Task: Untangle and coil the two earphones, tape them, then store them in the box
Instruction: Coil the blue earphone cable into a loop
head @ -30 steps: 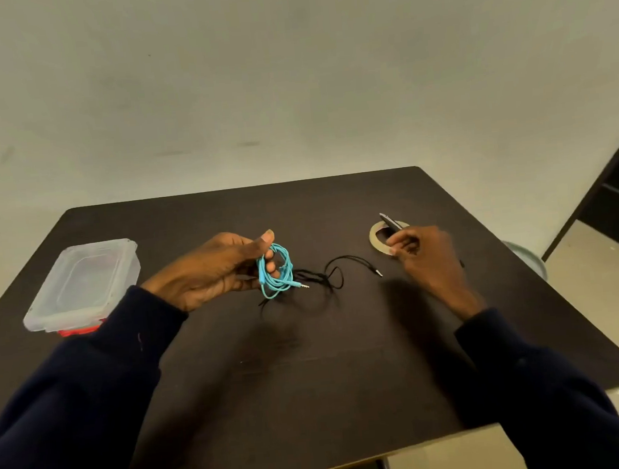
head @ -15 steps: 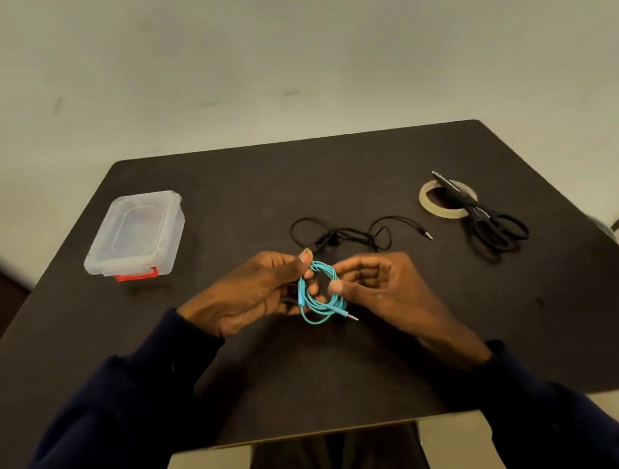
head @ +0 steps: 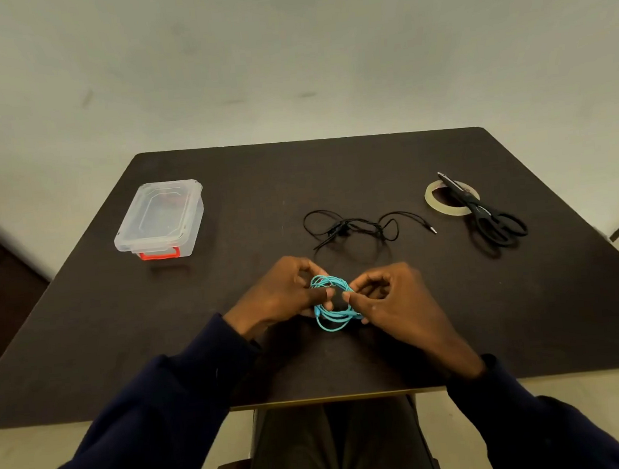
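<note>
Near the table's (head: 124, 365) front edge, hands left (head: 280, 297) and right (head: 394, 301) pinch the blue earphone (head: 333, 317).

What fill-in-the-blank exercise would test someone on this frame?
The left hand and right hand grip a ____ coil. The loose earphone on the table is ____. The scissors lie across the ____ roll. The box has a ____ latch.
Missing: blue; black; tape; red.
</note>
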